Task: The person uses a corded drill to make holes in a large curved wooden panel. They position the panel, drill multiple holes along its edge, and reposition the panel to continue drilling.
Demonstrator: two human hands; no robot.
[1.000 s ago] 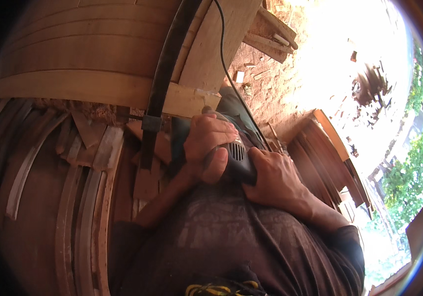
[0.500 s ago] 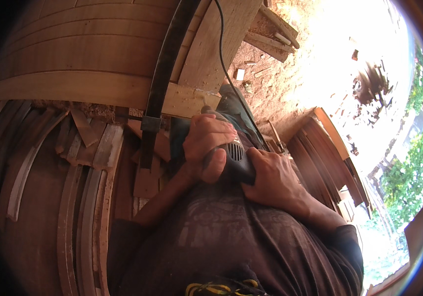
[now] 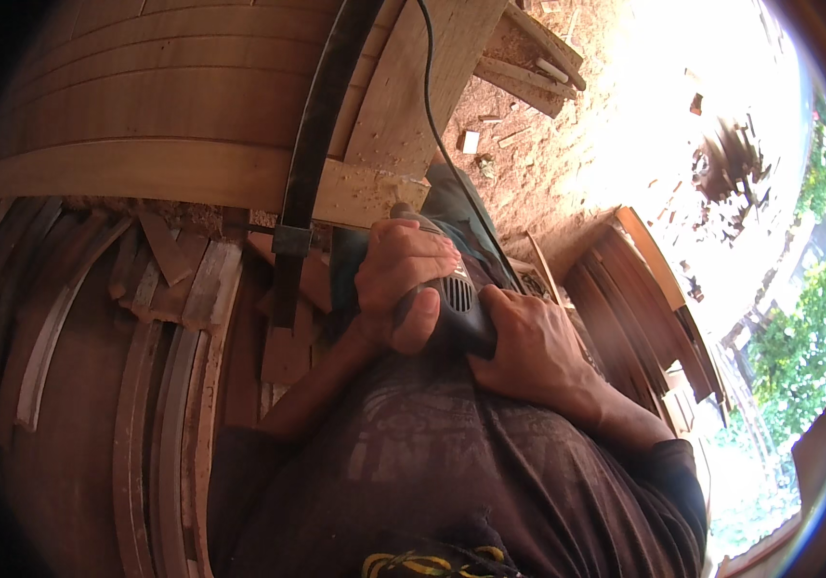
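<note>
Both of my hands hold a dark corded power drill (image 3: 459, 310) close to my body. My left hand (image 3: 401, 275) wraps over its front part, thumb along the near side. The rear handle sits in my right hand (image 3: 533, 339). The drill's nose meets the edge of a wooden panel (image 3: 374, 196) that looks like a door, near its corner; a bit at the tip is too small to make out clearly. Pale wood chips lie on the panel beside the tip. A long black metal bar clamp (image 3: 321, 125) crosses the panel just left of the drill.
A black cord (image 3: 434, 106) runs over the panel and down past my right hand. Stacked wood strips (image 3: 148, 424) stand at the left. More boards (image 3: 625, 299) lean at the right. Offcuts (image 3: 528, 82) and scraps lie on the bright sandy ground.
The drill and both hands have shifted very slightly; the grip is the same. The view has moved a little.
</note>
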